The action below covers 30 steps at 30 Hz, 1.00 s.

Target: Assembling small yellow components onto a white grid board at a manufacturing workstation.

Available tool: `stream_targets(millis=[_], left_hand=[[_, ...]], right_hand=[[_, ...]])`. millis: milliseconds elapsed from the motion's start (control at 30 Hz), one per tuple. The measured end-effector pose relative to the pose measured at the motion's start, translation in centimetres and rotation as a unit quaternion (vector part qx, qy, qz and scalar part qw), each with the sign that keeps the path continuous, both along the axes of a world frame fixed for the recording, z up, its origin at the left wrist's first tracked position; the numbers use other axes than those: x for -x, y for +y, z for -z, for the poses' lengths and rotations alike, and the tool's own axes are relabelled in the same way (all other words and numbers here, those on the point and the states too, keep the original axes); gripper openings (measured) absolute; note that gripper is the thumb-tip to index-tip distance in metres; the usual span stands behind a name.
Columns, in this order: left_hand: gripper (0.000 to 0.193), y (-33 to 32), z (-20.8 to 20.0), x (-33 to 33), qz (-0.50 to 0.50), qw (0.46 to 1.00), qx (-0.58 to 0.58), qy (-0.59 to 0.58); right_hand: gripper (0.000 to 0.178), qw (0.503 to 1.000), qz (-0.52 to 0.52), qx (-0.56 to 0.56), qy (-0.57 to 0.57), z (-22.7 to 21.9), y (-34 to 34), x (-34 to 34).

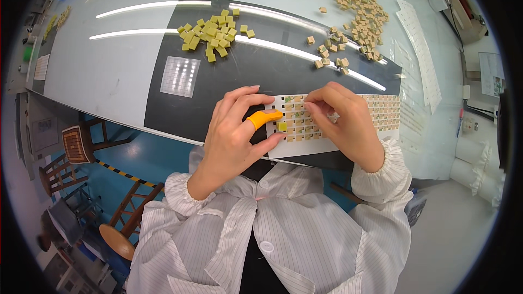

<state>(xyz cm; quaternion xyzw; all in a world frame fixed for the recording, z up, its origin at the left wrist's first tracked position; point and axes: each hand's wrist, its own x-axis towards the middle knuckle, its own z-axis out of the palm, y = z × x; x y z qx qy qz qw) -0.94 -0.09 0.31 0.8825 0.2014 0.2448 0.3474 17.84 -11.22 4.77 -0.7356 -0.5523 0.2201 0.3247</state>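
Note:
In front of me lies a white sheet (297, 151) bearing rows of small tan square pieces (384, 110) with dark square marks between them. My left hand (229, 128) rests at its left end, fingers apart, an orange finger cot (260, 118) on one finger. Between that finger and the thumb a yellow-green square block (282, 127) sits on the sheet, larger than the tan pieces. Over the sheet's middle is my right hand (351, 122), thumb and forefinger pinched together near the upper rows. Whatever is between those fingertips is hidden.
A heap of yellow-green blocks (215, 32) lies on the dark mat (158, 92), beside a clear gridded square (180, 76). Loose tan cubes (362, 16) are scattered at the far right, near a long white strip (419, 49). Wooden chairs (79, 144) stand left of the table.

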Motion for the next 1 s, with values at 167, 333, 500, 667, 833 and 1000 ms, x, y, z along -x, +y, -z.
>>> stream_targets(millis=[167,333,500,667,833,1000], left_hand=[[0.033,0.2,-0.1,0.0,-0.001,0.999,0.027,-0.026],[0.031,0.1,0.3,0.0,0.006,1.0,0.009,-0.024],[0.021,0.0,0.3,-0.1,-0.007,0.999,0.0,-0.031],[0.021,0.1,0.1,-0.2,-0.002,1.0,-0.014,-0.024],[0.02,0.0,-0.1,-0.2,-0.005,1.0,-0.019,-0.02],[0.019,0.0,-0.4,-0.3,-0.014,1.0,0.006,-0.024]], right_hand=[[0.008,1.0,0.01,-0.005,0.004,0.1,0.0,0.3],[0.008,1.0,0.018,-0.01,0.011,0.0,0.0,0.6],[0.01,0.997,0.08,-0.003,0.023,0.7,0.1,0.8],[0.013,0.996,0.088,-0.024,0.006,1.7,0.4,1.7],[0.014,0.995,0.072,-0.045,-0.054,2.7,0.5,2.3],[0.013,0.992,0.082,-0.062,-0.067,2.8,0.6,2.4]])
